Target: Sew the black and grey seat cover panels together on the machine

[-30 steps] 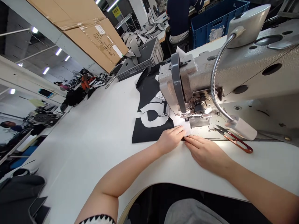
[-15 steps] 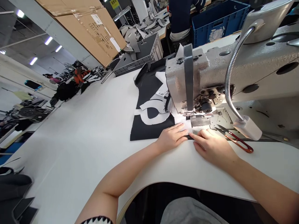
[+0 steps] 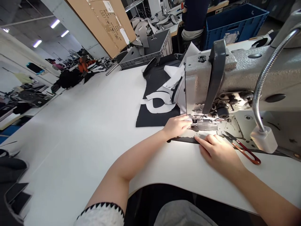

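Left fingers point(image 3: 185, 122), together, touch fabric point(image 3: 156, 119); right fingers point(image 3: 201, 141) part-curled, 1 extended.

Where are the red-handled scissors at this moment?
In the head view, the scissors lie right of centre, between the person's right hand and the white lamp, with the handle end toward the lower right.

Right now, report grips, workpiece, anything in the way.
Left grip at grey metal sewing machine, hold unclear; right grip, nothing visibly held. Flat black fabric panel under white curved piece. Red-handled metal snips beside right grip.
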### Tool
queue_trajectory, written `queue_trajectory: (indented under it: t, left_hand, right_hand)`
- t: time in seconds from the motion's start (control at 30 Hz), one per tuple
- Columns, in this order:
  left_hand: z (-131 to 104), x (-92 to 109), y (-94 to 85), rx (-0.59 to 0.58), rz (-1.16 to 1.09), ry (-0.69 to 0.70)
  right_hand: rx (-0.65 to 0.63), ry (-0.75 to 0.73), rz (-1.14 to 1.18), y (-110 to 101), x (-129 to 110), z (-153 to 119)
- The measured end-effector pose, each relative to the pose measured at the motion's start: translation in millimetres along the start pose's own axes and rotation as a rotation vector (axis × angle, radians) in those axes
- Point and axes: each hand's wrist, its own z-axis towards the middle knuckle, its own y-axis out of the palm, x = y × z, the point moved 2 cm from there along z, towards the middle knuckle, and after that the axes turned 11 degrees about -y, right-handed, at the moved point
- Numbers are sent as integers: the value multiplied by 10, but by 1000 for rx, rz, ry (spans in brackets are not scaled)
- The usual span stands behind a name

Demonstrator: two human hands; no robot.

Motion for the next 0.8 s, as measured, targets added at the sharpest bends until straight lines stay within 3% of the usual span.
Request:
queue_trajectory:
  t: [0.2, 0.37, 0.43, 0.6, 0.8]
  left_hand:
    - [71, -5, -19, -62, -5, -5]
    - [54, 1, -28, -72, -21, -3]
    - [50, 1, -24, -73, -22, -3]
    - [46, -9, -13, -73, -15, -23]
    - [22, 11, -30, -75, -46, -3]
  right_hand:
    - [-7, 39, 28, -1, 14, 3]
    - [72, 306, 252, -30, 188, 16]
    - [90, 349, 267, -29, 218, 24]
    - [19, 154, 123, 2, 105, 52]
    - [42, 118, 60, 5, 66, 55]
